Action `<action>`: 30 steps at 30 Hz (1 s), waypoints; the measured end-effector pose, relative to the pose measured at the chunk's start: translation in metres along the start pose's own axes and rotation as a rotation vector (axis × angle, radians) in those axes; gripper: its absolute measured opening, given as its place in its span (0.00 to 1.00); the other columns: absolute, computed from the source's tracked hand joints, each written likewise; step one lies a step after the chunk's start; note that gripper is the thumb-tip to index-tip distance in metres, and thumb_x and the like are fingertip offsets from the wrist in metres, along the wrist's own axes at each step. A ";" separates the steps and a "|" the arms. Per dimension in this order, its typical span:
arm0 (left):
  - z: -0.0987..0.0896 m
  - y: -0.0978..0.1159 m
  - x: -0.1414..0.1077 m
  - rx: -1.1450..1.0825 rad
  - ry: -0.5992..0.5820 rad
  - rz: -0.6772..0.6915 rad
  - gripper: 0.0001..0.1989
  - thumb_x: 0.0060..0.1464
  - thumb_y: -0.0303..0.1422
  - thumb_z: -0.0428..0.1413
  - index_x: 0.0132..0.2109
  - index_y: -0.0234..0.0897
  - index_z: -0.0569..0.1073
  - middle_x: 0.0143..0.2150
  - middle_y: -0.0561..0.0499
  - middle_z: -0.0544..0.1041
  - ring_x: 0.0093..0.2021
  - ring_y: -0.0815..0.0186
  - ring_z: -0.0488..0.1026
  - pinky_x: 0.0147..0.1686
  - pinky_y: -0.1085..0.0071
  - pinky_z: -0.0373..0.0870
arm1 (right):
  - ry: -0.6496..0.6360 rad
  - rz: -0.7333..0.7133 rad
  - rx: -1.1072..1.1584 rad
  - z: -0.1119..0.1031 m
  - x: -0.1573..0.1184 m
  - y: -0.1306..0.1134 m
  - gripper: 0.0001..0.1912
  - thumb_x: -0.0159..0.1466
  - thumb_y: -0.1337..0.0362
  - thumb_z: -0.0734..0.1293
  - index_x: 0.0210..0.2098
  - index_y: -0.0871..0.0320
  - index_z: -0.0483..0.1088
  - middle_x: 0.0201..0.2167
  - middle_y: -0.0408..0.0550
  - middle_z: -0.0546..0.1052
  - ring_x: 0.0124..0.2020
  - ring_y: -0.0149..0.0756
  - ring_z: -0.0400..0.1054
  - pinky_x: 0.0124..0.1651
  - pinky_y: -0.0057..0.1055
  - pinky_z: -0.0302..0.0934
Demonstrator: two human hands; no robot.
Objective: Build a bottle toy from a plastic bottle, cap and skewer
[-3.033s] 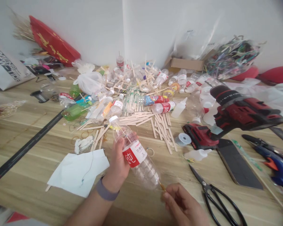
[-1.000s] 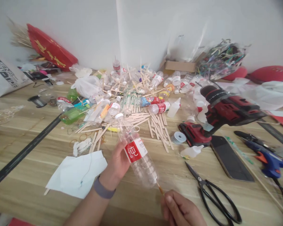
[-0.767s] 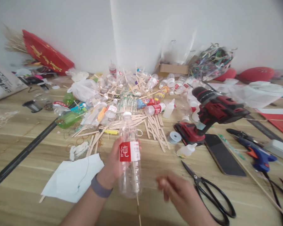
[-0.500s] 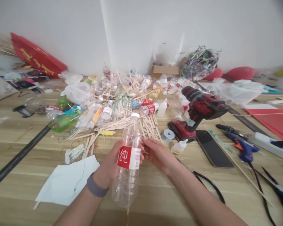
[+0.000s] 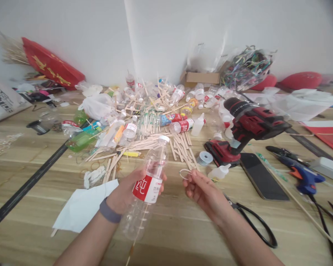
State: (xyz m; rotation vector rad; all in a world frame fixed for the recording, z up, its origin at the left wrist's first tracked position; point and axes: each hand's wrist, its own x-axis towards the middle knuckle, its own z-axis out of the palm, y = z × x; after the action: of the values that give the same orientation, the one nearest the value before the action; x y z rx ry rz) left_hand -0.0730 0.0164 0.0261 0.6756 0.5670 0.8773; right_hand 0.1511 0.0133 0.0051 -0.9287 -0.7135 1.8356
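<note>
A clear plastic bottle (image 5: 148, 188) with a red and white label and a white cap leans slightly, cap end away from me. My left hand (image 5: 129, 188) is wrapped round its middle. A thin stick (image 5: 130, 253) sticks out from the bottle's near end. To the right of the bottle, apart from it, my right hand (image 5: 199, 186) pinches a small, thin pale ring (image 5: 185, 174) between thumb and fingers. A white cloth-like sheet (image 5: 81, 205) lies left of my left wrist.
Loose wooden sticks (image 5: 183, 149) and many bottles cover the table's middle. On the right are a red drill (image 5: 252, 123), a phone (image 5: 263, 177), a blue glue gun (image 5: 305, 177), black-handled scissors (image 5: 255, 221), a wire spool (image 5: 204, 158) and a small squeeze bottle (image 5: 219, 172).
My right hand has moved right, away from the bottle, and the pale ring now shows in its fingers. The bottle has tilted more, its near end shifting left. The view has shifted slightly.
</note>
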 end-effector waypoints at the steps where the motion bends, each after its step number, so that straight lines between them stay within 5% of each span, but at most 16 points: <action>1: -0.002 0.000 -0.001 -0.001 -0.008 -0.005 0.28 0.44 0.46 0.64 0.49 0.35 0.73 0.40 0.44 0.77 0.31 0.62 0.76 0.27 0.72 0.70 | 0.009 -0.010 -0.009 -0.002 -0.003 0.001 0.19 0.54 0.50 0.74 0.25 0.59 0.68 0.23 0.43 0.74 0.21 0.26 0.63 0.26 0.25 0.55; 9: -0.017 0.002 -0.018 -0.032 0.029 0.042 0.29 0.40 0.46 0.66 0.48 0.36 0.74 0.38 0.45 0.78 0.29 0.63 0.76 0.27 0.72 0.69 | 0.260 -0.051 -0.091 -0.028 -0.035 0.003 0.19 0.52 0.49 0.74 0.24 0.58 0.69 0.20 0.43 0.70 0.22 0.30 0.60 0.24 0.27 0.55; 16: -0.021 0.012 -0.048 0.049 0.161 0.118 0.29 0.42 0.46 0.66 0.50 0.36 0.75 0.40 0.44 0.77 0.31 0.63 0.75 0.29 0.71 0.69 | 0.501 -0.039 -0.182 -0.111 -0.064 -0.007 0.19 0.45 0.47 0.75 0.18 0.54 0.68 0.17 0.42 0.63 0.18 0.32 0.55 0.20 0.31 0.60; 19: -0.018 0.014 -0.053 0.092 0.158 0.105 0.30 0.41 0.44 0.67 0.51 0.38 0.74 0.41 0.45 0.77 0.34 0.63 0.75 0.32 0.71 0.70 | 0.551 -0.091 -0.104 -0.130 -0.064 -0.007 0.22 0.43 0.47 0.75 0.14 0.52 0.62 0.16 0.41 0.60 0.15 0.31 0.50 0.15 0.32 0.56; 22: -0.015 0.016 -0.055 0.112 0.119 0.074 0.34 0.36 0.42 0.70 0.52 0.39 0.74 0.41 0.46 0.76 0.35 0.64 0.75 0.34 0.72 0.70 | 0.528 -0.102 -0.102 -0.115 -0.062 -0.006 0.22 0.45 0.46 0.74 0.15 0.53 0.64 0.16 0.41 0.60 0.16 0.31 0.51 0.17 0.32 0.58; 30: -0.009 0.015 -0.053 0.133 0.048 0.009 0.38 0.31 0.39 0.72 0.53 0.44 0.73 0.46 0.48 0.74 0.43 0.62 0.72 0.40 0.69 0.71 | 0.372 -0.096 -0.367 -0.020 -0.055 -0.008 0.27 0.50 0.37 0.69 0.19 0.56 0.69 0.16 0.43 0.65 0.20 0.32 0.57 0.25 0.31 0.55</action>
State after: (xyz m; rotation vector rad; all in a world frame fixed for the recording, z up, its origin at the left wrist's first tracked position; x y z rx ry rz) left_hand -0.1141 -0.0181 0.0402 0.7791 0.6704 0.8716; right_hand 0.1868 -0.0323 0.0167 -1.4038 -0.8545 1.4140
